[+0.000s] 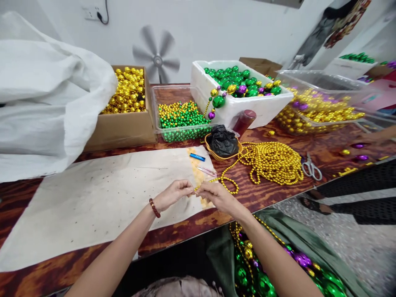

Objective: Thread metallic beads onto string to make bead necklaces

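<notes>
My left hand and my right hand meet over the right side of a pale cloth, fingers pinched close together. My right hand grips the end of a gold bead strand, which runs back to a large coil of gold beads. What my left fingertips pinch is too small to make out. Just beyond the hands lie a blue lighter-like object and small pointed snips. A yellow basket with a black plastic bag stands behind them.
Along the back stand a cardboard box of gold balls, a clear tub of small beads and a white foam box. White scissors lie right of the coil. Below the table edge, a green sack holds bead strands. Another person's hand is at far right.
</notes>
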The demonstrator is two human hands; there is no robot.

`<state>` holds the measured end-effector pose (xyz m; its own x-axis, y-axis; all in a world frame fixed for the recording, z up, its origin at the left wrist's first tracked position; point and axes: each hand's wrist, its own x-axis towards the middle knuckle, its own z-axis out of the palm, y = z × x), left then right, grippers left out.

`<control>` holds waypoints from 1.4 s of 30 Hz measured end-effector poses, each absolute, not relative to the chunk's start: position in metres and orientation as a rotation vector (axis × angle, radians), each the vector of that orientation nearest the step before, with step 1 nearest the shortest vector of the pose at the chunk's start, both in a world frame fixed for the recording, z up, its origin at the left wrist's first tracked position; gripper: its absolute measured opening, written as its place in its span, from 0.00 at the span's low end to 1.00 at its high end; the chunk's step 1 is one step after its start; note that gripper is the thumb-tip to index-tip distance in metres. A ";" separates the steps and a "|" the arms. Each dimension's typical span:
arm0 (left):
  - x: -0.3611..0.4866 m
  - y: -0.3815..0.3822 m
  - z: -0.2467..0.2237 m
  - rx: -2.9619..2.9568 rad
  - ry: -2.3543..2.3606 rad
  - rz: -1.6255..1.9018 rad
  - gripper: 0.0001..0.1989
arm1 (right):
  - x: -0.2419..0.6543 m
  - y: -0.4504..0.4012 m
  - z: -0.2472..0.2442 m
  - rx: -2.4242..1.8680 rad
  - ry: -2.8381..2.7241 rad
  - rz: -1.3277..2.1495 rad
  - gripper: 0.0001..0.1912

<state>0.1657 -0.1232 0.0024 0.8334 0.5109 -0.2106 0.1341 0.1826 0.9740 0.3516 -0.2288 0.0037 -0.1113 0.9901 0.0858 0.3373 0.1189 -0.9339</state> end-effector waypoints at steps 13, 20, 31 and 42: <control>0.185 -0.151 -0.027 1.104 0.717 0.676 0.11 | 0.307 -0.223 -0.030 -0.794 -0.341 1.210 0.10; 0.187 -0.155 -0.030 0.950 0.812 0.738 0.10 | 0.309 -0.223 -0.048 -1.340 -1.101 0.704 0.13; 0.190 -0.155 -0.033 1.104 0.959 0.764 0.06 | 0.318 -0.222 -0.045 -1.663 -1.772 0.411 0.18; 0.183 -0.157 -0.033 1.033 0.900 0.808 0.11 | 0.317 -0.220 -0.045 -1.629 -1.597 0.451 0.08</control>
<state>0.1834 -0.1568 -0.0334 0.4102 0.8826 -0.2298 -0.1330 0.3072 0.9423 0.3173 -0.2200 -0.0446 0.1416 0.9519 0.2716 0.6692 0.1101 -0.7348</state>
